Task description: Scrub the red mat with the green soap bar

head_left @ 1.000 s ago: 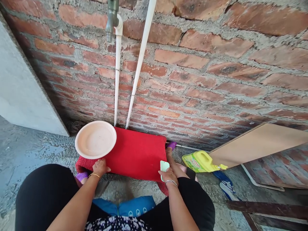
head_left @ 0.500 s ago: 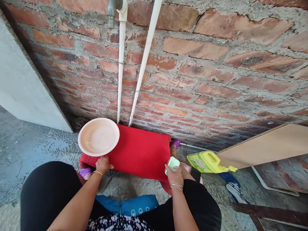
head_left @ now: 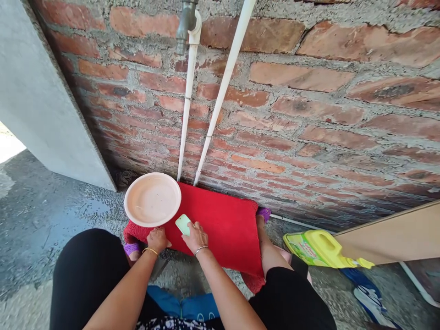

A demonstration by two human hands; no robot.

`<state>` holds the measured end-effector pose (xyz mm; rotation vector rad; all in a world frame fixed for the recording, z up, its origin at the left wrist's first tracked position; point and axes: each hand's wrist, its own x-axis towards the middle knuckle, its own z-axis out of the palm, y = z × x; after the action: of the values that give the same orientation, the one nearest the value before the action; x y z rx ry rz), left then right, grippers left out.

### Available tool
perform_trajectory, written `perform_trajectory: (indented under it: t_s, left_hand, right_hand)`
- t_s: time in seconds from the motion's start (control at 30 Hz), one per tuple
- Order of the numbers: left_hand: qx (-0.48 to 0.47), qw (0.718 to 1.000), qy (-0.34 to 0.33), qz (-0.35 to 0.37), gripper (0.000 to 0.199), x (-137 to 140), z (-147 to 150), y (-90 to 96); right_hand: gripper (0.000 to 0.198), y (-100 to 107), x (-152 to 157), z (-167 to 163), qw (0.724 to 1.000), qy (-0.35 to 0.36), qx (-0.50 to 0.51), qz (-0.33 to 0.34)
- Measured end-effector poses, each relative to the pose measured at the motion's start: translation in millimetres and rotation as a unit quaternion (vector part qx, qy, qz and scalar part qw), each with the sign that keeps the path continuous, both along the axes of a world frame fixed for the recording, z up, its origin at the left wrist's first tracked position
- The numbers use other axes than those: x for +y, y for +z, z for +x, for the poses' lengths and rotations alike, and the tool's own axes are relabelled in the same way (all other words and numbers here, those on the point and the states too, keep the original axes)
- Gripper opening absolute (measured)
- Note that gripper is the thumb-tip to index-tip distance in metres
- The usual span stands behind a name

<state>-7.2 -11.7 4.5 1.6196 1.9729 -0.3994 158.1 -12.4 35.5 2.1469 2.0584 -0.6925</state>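
A red mat [head_left: 223, 229] with shaggy edges is spread over a low support between my legs, its ends hanging down. My right hand [head_left: 196, 236] is closed round a light green scrub brush [head_left: 183, 223], whose flat back faces up, over the left half of the mat. Its bristles are hidden from view. At the mat's near edge, just below the basin, my left hand [head_left: 158, 239] is closed on the red fabric with the thumb pointing right. A pale pink basin [head_left: 129, 206] rests on the mat's left end, close to my left hand.
A yellow detergent jug [head_left: 319, 245] lies to the right beside a tan board [head_left: 395, 233]. White pipes [head_left: 187, 105] and a tap [head_left: 186, 27] run down the brick wall. On the left leans a grey slab [head_left: 58, 101]; the floor there is wet.
My right hand has carried the scrub brush from the mat's right end leftward to near the basin. My left hand keeps its place on the mat's edge. The view has shifted slightly.
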Motion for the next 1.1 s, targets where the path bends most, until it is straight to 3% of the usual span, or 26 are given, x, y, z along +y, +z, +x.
perform_trajectory:
  t_s: [0.17,0.33,0.43,0.53,0.6,0.67,0.8,0.93,1.0,1.1]
  left_hand:
    - [0.002,1.000,0.004,-0.005,0.057,0.4,0.2,1.2]
    - [0.001,1.000,0.001,-0.002,0.057,-1.7,1.4,10.5]
    - [0.001,1.000,0.003,-0.001,0.058,-2.4,2.3,14.0]
    - [0.001,1.000,0.008,-0.004,0.057,-2.0,2.6,12.3]
    - [0.003,1.000,0.008,-0.005,0.057,-1.2,2.4,8.9]
    - [0.007,1.000,0.007,-0.003,0.057,-0.3,2.1,5.3]
    - [0.011,1.000,0.007,0.000,0.059,1.3,2.3,3.4]
    - [0.006,1.000,0.005,-0.013,0.059,2.1,3.7,8.1]
    - [0.009,1.000,0.005,-0.013,0.058,2.4,4.4,9.7]
    - [0.013,1.000,0.008,-0.009,0.056,2.9,4.6,9.2]
  right_hand:
    - [0.043,0.6,-8.6,74.5,0.987,-0.153,-0.032,-0.034]
    - [0.054,1.7,-36.3,156.3,0.937,-0.343,-0.026,-0.058]
    - [0.059,-0.8,-46.4,179.9,0.907,-0.418,0.004,-0.046]
    - [0.057,-6.2,-44.0,179.5,0.890,-0.454,0.038,-0.004]
    - [0.054,-10.6,-36.6,165.2,0.896,-0.438,0.058,0.027]
    - [0.050,-15.1,-26.7,139.6,0.922,-0.379,0.066,0.046]
    - [0.041,-21.0,-5.8,66.1,0.977,-0.194,0.060,0.067]
    - [0.038,-20.1,11.4,5.5,0.996,-0.037,0.055,0.065]
    - [0.038,-19.3,17.8,-3.6,0.997,-0.011,0.044,0.059]
    - [0.038,-20.3,22.4,15.3,0.997,-0.044,0.032,0.045]
